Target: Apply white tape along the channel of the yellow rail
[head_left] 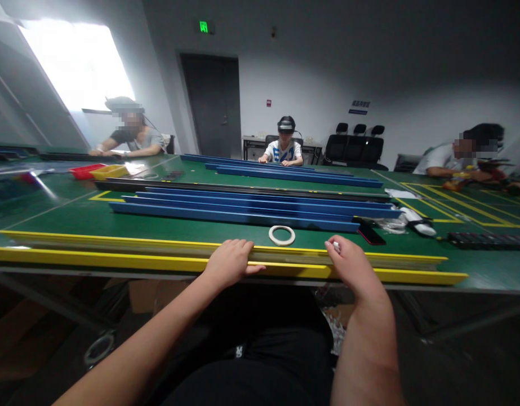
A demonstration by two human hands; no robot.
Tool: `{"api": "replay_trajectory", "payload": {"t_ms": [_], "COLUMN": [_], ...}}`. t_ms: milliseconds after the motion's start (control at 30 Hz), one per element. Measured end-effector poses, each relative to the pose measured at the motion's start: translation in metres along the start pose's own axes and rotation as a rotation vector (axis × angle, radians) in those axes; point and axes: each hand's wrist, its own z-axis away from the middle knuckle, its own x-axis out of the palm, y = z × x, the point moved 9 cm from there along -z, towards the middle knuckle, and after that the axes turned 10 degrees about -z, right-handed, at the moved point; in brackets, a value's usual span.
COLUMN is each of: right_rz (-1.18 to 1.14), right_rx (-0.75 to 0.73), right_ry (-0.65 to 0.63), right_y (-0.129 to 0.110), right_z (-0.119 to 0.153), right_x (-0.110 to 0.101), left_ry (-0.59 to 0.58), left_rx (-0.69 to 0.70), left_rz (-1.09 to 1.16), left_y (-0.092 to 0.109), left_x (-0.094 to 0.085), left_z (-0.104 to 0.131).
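A long yellow channel-shaped profile [116, 258] lies along the near edge of the green table, with a greyish groove between its two raised edges. My left hand [229, 263] lies across it, fingers bent over the far edge and thumb stretched along the near one. Farther right, my right hand [348, 260] is closed above the same profile, with a small white piece [336, 247] pinched at its fingertips. What this piece is I cannot make out. Just behind the profile, between my hands, lies a roll of whitish tape [281, 228].
Blue profiles [234, 216] and a black one [226, 186] lie behind, with more blue profiles [297, 175] farther back. A phone [372, 233], a white object [418, 221] and a black strip [488, 241] are right. Red [84, 171] and yellow trays [110, 172] stand left. Three people sit around the table.
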Motion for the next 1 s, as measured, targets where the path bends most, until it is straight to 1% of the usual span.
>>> {"api": "replay_trajectory", "payload": {"t_ms": [200, 433, 533, 633, 800, 867, 1000], "right_rz": [-0.013, -0.021, -0.030, -0.029, -0.026, -0.039, -0.082], "right_rx": [0.006, -0.005, -0.003, 0.010, 0.021, 0.021, 0.016], "right_ry": [-0.015, -0.099, -0.122, -0.117, -0.072, -0.095, -0.182], "right_y": [0.000, 0.001, 0.002, 0.002, 0.003, 0.005, 0.007], "right_z": [0.001, 0.000, 0.000, 0.001, 0.001, 0.000, 0.000], "right_x": [0.001, 0.015, 0.017, 0.016, 0.010, 0.014, 0.029], "left_ry": [0.014, 0.024, 0.033, 0.036, 0.056, 0.060, 0.057], "left_rx": [0.007, 0.010, 0.013, 0.018, 0.025, 0.026, 0.021], "left_rz": [-0.007, -0.010, -0.016, -0.021, -0.019, -0.017, -0.011], "left_y": [0.000, 0.000, 0.001, 0.001, 0.001, 0.001, 0.000], "left_x": [0.000, -0.002, -0.002, -0.001, 0.000, 0.000, -0.001], "left_z": [0.000, 0.000, 0.001, 0.001, 0.001, 0.001, 0.001]}}
